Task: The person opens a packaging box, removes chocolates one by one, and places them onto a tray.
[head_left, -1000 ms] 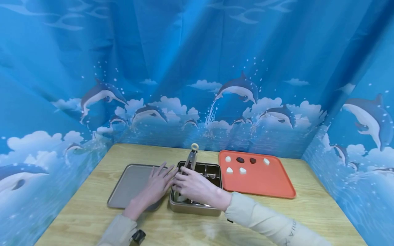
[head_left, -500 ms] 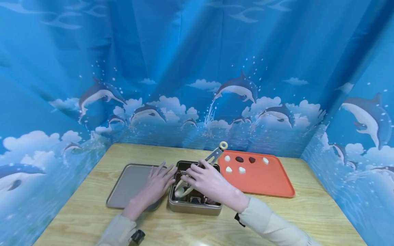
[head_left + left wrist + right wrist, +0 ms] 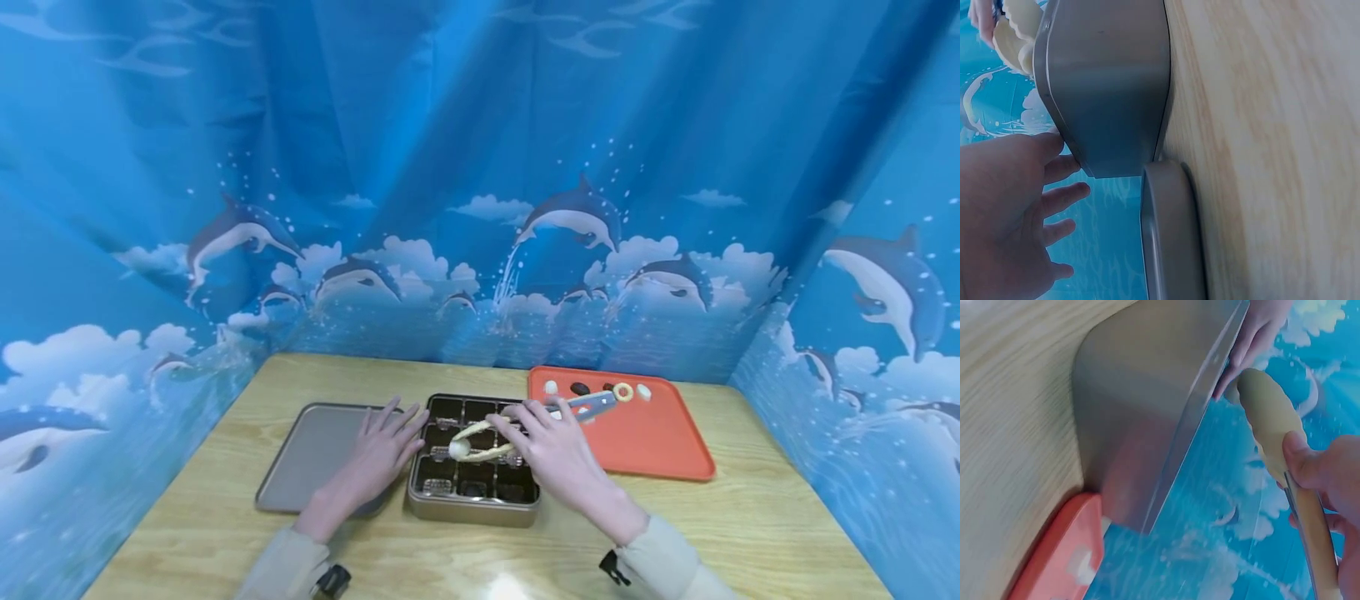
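Note:
Metal tongs [image 3: 597,406] with cream scalloped tips are gripped by my right hand [image 3: 558,454]. They lie slantwise over a brown metal box [image 3: 474,510] divided into several dark compartments. Between the tips is a small white rounded piece [image 3: 459,450], above the box's middle row. My left hand [image 3: 382,446] spreads its fingers at the box's left rim; the left wrist view shows thumb and fingertips [image 3: 1069,169] right at that rim. In the right wrist view, the thumb [image 3: 1300,453] presses one arm of the tongs [image 3: 1269,415].
Left of the box lies a grey-brown lid or shallow tray [image 3: 315,450], partly under my left forearm. An orange-red tray [image 3: 652,446] at the right bears several small white and dark pieces, some hidden behind the tongs. A blue dolphin-print curtain [image 3: 420,150] encloses the wooden table.
My right hand has lifted the tongs from inside the box and swung them right and flatter, with the white piece between the tips. The left hand has stayed at the rim.

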Demonstrator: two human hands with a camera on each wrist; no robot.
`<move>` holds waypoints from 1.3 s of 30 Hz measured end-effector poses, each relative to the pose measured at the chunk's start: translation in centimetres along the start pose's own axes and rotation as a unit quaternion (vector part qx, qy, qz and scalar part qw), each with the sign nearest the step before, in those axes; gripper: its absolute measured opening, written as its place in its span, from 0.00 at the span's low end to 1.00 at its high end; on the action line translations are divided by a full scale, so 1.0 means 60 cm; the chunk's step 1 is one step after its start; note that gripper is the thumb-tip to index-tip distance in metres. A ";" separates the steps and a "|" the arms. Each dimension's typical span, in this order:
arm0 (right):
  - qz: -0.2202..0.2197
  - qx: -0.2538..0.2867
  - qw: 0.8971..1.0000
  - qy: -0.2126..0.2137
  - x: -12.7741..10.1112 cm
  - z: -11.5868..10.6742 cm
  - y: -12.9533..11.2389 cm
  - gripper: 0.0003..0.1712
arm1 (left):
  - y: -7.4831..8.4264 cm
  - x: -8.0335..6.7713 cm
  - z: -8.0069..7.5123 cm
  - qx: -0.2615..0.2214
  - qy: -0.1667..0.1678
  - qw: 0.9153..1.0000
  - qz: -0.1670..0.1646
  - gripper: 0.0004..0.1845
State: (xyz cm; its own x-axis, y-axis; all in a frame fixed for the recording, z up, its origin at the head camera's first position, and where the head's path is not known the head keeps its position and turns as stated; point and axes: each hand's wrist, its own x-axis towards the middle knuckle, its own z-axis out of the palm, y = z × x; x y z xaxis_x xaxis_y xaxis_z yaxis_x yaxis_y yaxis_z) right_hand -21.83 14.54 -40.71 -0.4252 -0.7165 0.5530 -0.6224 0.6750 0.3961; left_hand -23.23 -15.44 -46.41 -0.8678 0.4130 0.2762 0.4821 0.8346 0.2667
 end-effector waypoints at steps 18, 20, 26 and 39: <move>0.141 -0.038 0.989 -0.039 -0.144 -0.007 0.143 0.35 | 0.000 -0.002 0.001 0.000 0.015 1.000 0.004 0.27; 0.152 -0.041 0.987 -0.032 -0.162 -0.009 0.162 0.33 | 0.000 -0.002 0.002 0.001 0.012 1.000 0.003 0.27; 0.186 -0.053 0.980 -0.036 -0.205 -0.007 0.209 0.32 | 0.001 -0.001 0.001 0.003 0.014 1.000 0.007 0.27; 0.202 -0.067 0.970 -0.116 -0.234 0.016 0.245 0.34 | 0.003 -0.001 0.000 0.005 0.013 1.000 0.006 0.27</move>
State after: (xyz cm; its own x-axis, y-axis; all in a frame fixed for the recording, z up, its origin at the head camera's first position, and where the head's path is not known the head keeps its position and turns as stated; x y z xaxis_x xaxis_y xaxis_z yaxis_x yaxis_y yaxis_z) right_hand -25.62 34.35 -43.37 -0.7624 -0.3986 0.5097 -0.2895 0.9146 0.2823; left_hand -23.09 -15.30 -46.36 -0.8586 0.4136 0.3028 0.4909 0.8335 0.2536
